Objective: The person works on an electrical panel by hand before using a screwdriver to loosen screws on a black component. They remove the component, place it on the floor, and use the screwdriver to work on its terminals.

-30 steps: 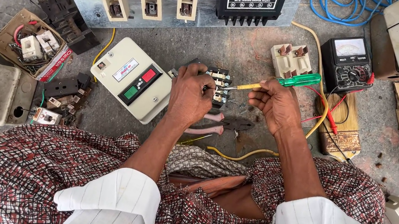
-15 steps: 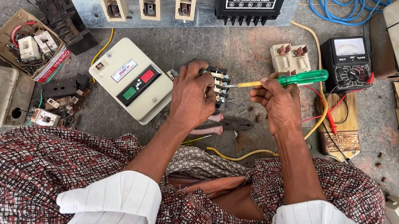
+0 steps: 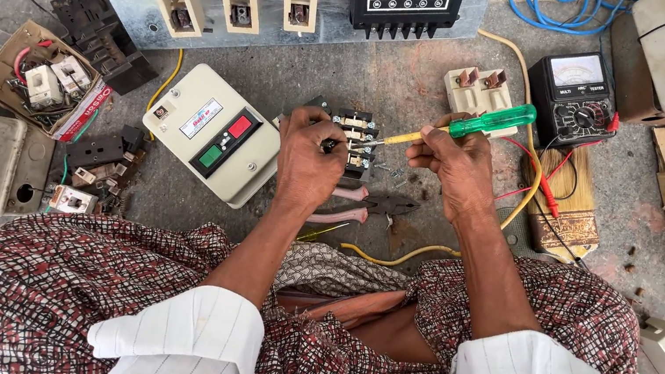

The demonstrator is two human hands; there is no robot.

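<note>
The screwdriver (image 3: 466, 128) in the right hand (image 3: 456, 166) has tilted slightly upward.

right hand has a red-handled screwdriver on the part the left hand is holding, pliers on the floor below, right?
Not quite: the head view shows the screwdriver handle is green, not red. The right hand does hold it to the part in the left hand, pliers below.

Both forearms reach forward from rolled white cuffs; left hand (image 3: 308, 156) and right hand (image 3: 454, 157) are each curled in a grip, knuckles up.
</note>
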